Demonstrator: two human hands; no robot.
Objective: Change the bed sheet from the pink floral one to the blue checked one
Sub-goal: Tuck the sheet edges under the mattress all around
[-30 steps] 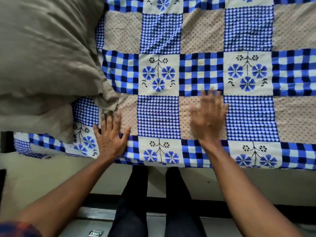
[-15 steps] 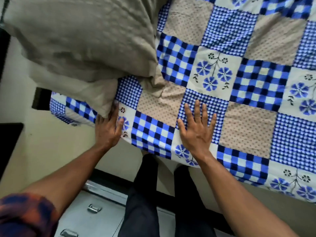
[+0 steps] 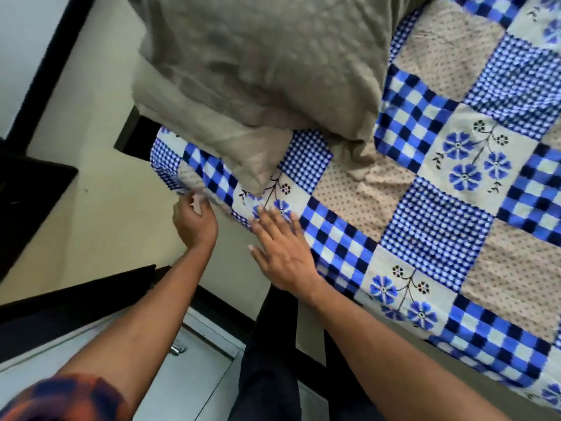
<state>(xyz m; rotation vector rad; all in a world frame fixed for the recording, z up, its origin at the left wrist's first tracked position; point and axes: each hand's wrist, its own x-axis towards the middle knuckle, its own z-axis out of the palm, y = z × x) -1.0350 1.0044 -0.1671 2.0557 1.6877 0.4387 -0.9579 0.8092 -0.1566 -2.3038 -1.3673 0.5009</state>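
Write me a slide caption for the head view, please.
Left hand grips the sheet beside the pillow; right hand rests flat on the sheet.

Home bedroom: blue checked sheet point(image 3: 425, 238), grey pillow point(image 3: 258, 71), drawer unit point(image 3: 197, 375) alongside

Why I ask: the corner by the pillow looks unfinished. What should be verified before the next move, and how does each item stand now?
1. Blue checked sheet covers the bed surface in view: ok.
2. Pink floral sheet removed: none in view, but what lies beneath is hidden: cannot tell.
3. Sheet smooth: wrinkles beside the pillow's corner: not ok.
4. Corner free for tucking: the pillow lies over it: not ok.
5. Right hand flat on the sheet near the edge: ok.
6. Left hand at the sheet's edge, fingers curled, grip blurred: cannot tell.
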